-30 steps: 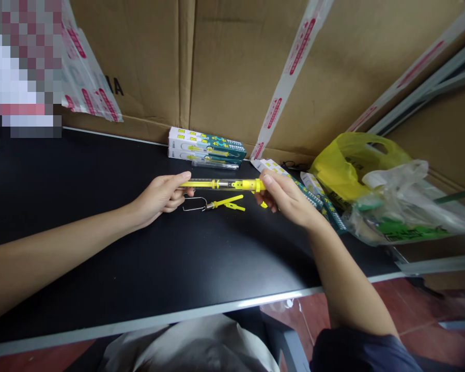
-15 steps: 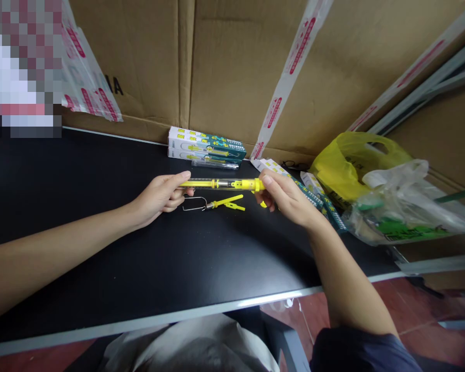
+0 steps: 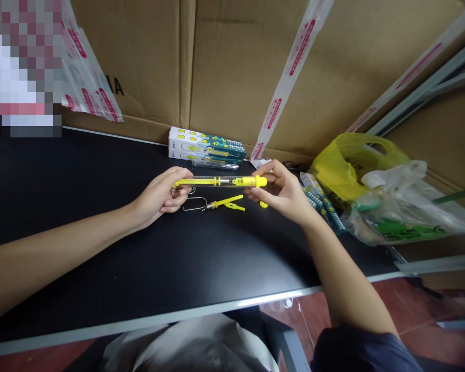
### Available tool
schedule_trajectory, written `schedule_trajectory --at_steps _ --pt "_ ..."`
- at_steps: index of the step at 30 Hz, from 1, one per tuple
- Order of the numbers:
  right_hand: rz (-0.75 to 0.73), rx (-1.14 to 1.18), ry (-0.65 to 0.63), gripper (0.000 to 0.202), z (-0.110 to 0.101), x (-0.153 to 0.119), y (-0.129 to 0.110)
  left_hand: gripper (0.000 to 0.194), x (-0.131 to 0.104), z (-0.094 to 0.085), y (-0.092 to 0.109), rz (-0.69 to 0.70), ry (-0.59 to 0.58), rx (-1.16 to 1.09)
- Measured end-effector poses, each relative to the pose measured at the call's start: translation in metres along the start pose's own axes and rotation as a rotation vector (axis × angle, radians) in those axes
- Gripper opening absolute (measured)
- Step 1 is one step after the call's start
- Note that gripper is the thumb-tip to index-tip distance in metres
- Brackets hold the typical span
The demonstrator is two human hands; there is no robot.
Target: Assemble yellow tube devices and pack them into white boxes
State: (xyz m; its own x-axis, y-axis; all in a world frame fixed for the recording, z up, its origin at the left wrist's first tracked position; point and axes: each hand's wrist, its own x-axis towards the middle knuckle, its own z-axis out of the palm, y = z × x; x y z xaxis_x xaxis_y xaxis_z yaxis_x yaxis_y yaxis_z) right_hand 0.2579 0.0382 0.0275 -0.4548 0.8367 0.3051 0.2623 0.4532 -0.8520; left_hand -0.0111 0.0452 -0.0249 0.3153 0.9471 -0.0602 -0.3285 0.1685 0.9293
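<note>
Tube (image 3: 207, 181) is up over the tbl (image 3: 158, 289), roughly level, cap (image 3: 261, 181) at its 3 o'clock end. L hand (image 3: 157, 199) pinches the 9 o'clock end, narrow grip. R hand (image 3: 284, 194) has fingers bent narrow round the cap end; can't tell if they press on it or just sit close.

Risks (my read): if R hand isn't really gripping, L pinch alone bears the tube, so cap end could dip or twist. Smooth plastic may slip w/ a hard pull or turn; inner pcs could slide out if an end comes loose. Dropped tube would hit the wire hook (image 3: 194, 207), rod (image 3: 228, 201) & clip (image 3: 237, 207) at 6 o'clock, maybe knocking sm. pcs away. Sm. yellow bit (image 3: 263, 204), abt 5 o'clock, is easy to brush w/ R hand.

Hard to see: 9 o'clock end mostly behind L fingers, ring there only partly visible; scale marks unreadable; R fingertips partly behind tube. Boxes (image 3: 205, 144) at 12 OK, those at 4 part-hidden by R hand; bag (image 3: 414, 206) contents unclear.
</note>
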Motion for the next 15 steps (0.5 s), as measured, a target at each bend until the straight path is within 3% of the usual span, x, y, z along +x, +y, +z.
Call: schedule_trajectory --at_steps 3,15 --pt "0.02 0.004 -0.004 0.036 0.0009 0.0005 0.0005 0.007 -0.0011 0.0027 0.0028 0.027 0.045 -0.057" --pt "0.058 0.015 0.011 0.042 0.0021 0.001 -0.0003 0.025 -0.0037 0.007 -0.0031 0.121 0.131 -0.016"
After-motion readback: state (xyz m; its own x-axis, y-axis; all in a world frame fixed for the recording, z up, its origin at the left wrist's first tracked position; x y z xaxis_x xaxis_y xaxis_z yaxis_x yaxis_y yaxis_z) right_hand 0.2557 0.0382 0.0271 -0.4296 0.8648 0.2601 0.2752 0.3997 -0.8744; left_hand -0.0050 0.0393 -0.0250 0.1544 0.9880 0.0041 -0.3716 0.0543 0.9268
